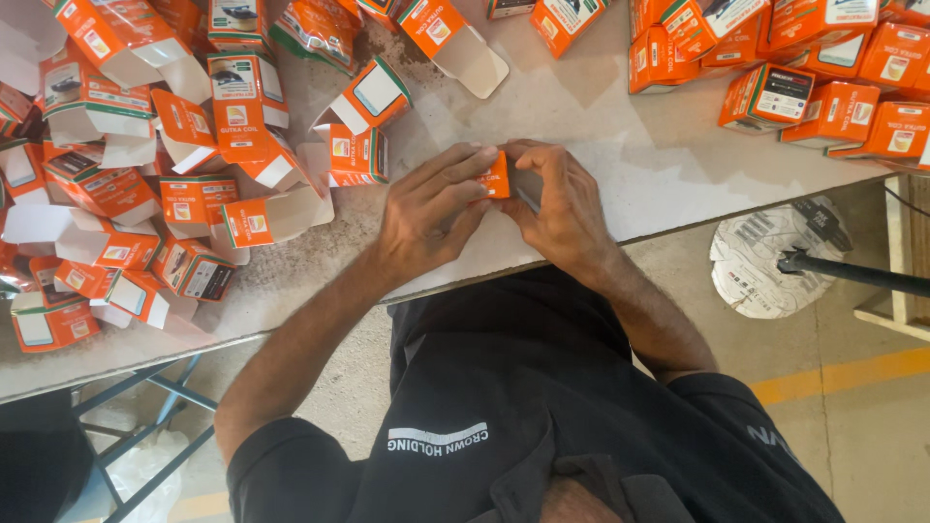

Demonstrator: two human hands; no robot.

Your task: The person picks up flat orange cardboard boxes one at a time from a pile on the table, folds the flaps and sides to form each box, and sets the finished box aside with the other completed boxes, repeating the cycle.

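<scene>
Gripping one small orange carton (497,180) between them, both hands meet at the near edge of the white table (620,145). Left hand (431,218): fingers mostly extended and lightly curled, fingertips (475,160) pressed on the carton's left and top side, thumb tucked below. Right hand (557,208): fingers bent tighter, wrapped over the carton's right end, hiding most of it; only an orange face shows between the two hands. Neither hand is spread open, both closed onto the same carton. Cannot tell if the carton's flaps are shut.

Carton sits just above the tabletop, near the front edge, roughly centre of view, right over the person's dark shirt (513,407).

Left of the hands: a loose heap of unfolded orange-and-white cartons (194,184), flaps open, some tipped over, nearest one just beside the left fingers. Right and far side: a tidier group of closed orange boxes (814,77), well apart from the right hand. Between the two groups a bare strip of tabletop runs away from the hands, open room ahead. Table edge runs diagonally under both wrists. Off the table at right, a crumpled white sack (765,257) on the floor with a black metal bar (852,274) across it.
</scene>
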